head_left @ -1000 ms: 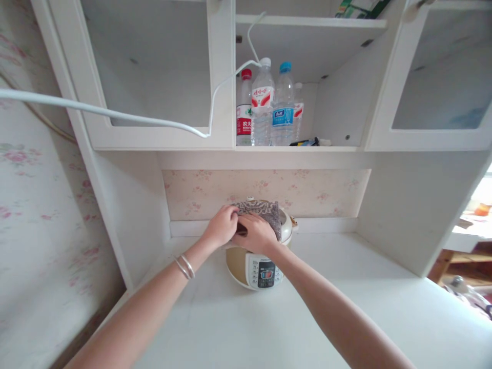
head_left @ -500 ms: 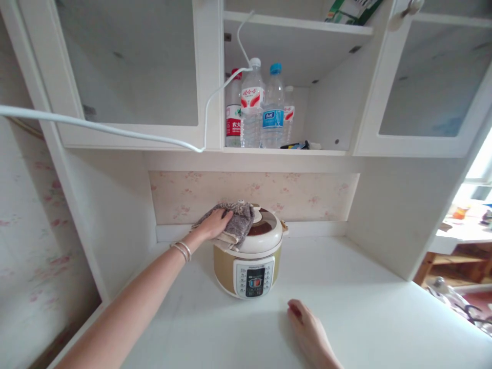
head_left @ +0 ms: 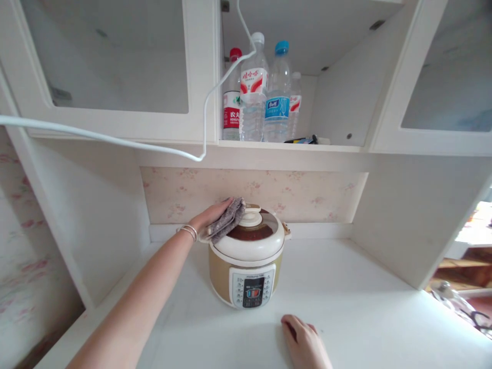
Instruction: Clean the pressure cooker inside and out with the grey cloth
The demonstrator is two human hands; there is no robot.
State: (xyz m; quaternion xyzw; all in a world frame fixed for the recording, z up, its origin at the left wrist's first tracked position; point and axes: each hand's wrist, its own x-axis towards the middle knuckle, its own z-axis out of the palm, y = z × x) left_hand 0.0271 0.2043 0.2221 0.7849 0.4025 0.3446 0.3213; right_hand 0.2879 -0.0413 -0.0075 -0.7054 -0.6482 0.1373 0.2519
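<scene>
On the far left edge of the cooker's lid (head_left: 249, 241), the left hand (head_left: 213, 214) presses a grey cloth (head_left: 227, 221), fingers curled over its bunched folds and gripping it against the white rim. A second ago both hands were together on top of the lid with the cloth spread under them; half a second ago the right hand had already dropped to the counter and the cloth lay broader across the lid's left half. Now the cloth is drawn into a narrower wad at the left rim, so most of the dark centre of the lid and its knob (head_left: 250, 219) show bare. That reads as wiping that has worked across the top and reached the edge, one-handed. The right hand (head_left: 303, 342) rests on the near counter (head_left: 365, 307), in front of and to the right of the cooker (head_left: 246, 266), fingers loosely bent, holding nothing. Above, water bottles (head_left: 265, 97) stand on the open shelf, and a white cable (head_left: 115, 138) hangs across the cabinet front.
</scene>
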